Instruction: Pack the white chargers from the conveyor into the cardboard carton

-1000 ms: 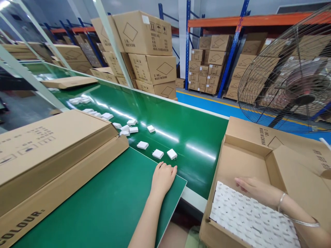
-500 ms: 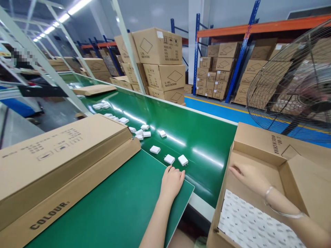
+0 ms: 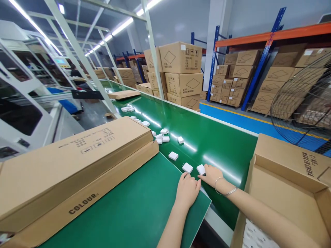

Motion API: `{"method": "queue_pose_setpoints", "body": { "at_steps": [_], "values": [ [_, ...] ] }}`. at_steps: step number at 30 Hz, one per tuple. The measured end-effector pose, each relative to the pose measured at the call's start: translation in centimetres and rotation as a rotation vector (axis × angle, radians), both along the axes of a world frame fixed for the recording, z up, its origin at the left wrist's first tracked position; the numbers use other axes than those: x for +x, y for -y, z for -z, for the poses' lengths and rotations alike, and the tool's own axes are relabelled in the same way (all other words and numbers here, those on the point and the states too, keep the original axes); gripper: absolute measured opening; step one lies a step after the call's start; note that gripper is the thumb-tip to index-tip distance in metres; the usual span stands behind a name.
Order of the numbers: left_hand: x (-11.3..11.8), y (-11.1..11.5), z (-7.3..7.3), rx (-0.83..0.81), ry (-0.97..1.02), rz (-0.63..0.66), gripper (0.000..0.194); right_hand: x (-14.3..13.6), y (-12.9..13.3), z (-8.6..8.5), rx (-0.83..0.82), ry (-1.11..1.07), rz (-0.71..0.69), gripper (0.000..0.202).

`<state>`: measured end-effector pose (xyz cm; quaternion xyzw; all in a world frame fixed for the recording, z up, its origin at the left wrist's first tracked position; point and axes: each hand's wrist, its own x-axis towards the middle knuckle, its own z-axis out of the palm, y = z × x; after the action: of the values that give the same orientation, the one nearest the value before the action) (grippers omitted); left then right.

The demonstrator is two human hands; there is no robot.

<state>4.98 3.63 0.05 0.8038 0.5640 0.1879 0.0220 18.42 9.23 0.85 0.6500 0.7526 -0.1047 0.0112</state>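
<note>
Green surface [image 3: 124, 206] is filling the near side, its far edge bordering a shiny green belt [image 3: 224, 137]. Closed carton [image 3: 64, 162] is lying across its left part; open carton [image 3: 287, 182] is sitting to the right, white contents [image 3: 256, 236] showing low in it.

Left hand [image 3: 188, 192] is resting palm-down at the surface edge, its grip loosely curled; can't see under the palm. Right hand [image 3: 212, 174] is bracketing a white adapter [image 3: 200, 169] on the belt, thumb near side, fingertips far side. Can't tell if that grip is pinching firmly or only touching.

Doing it well, I'd say: pinch squarely on the smooth body, confirm hold before lifting. Its prongs aren't showing, so orientation needs checking. Second adapter [image 3: 187, 167] is lying just beside, prongs pointing far-left, so lifting straight up should be avoiding a knock. Left fingers are sitting close too; leave room.

Further up the belt, third adapter [image 3: 173, 155] is lying alone; a loose cluster [image 3: 161, 137] is sitting beyond. Stacked boxes [image 3: 183, 79] are standing past the belt, racking [image 3: 261, 65] behind.
</note>
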Motion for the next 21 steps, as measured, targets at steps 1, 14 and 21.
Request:
{"method": "queue_pose_setpoints", "body": {
  "at_steps": [1, 14, 21],
  "values": [
    [0.0, 0.0, 0.0, 0.002, 0.006, -0.003, 0.043, 0.4, -0.2, -0.2, 0.008, -0.011, -0.002, 0.037],
    [0.1, -0.2, -0.3, -0.025, 0.096, -0.041, 0.037, -3.0, -3.3, -2.2, 0.034, -0.144, -0.141, 0.03],
    [-0.1, -0.3, -0.1, -0.014, 0.164, -0.025, 0.029, -7.7, -3.6, -2.7, -0.098, 0.175, -0.215, 0.015]
  ]
}}
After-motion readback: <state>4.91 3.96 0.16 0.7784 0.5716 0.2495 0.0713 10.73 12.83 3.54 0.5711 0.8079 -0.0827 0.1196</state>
